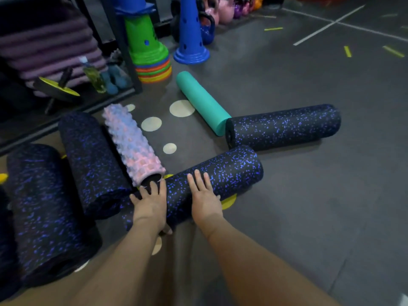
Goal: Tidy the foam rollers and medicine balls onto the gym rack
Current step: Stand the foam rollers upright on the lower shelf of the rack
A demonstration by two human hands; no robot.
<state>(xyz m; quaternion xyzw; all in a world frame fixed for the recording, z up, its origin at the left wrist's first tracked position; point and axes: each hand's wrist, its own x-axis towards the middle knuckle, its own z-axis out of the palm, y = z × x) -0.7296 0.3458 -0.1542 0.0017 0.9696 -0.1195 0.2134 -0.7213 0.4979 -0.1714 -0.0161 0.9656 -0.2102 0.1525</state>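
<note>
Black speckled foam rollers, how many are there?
4. Near roller under the left hand and right hand; right roller by the teal roller; left roller and far-left roller beside the pink roller. A dark shape at the left edge may be a fifth.

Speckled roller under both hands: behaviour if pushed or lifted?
Likely rolls if pushed: the speckled roller is a cylinder lying on flat floor. Probably stiff: no visible dent under the left hand or right hand. Foam, so probably light.
</note>
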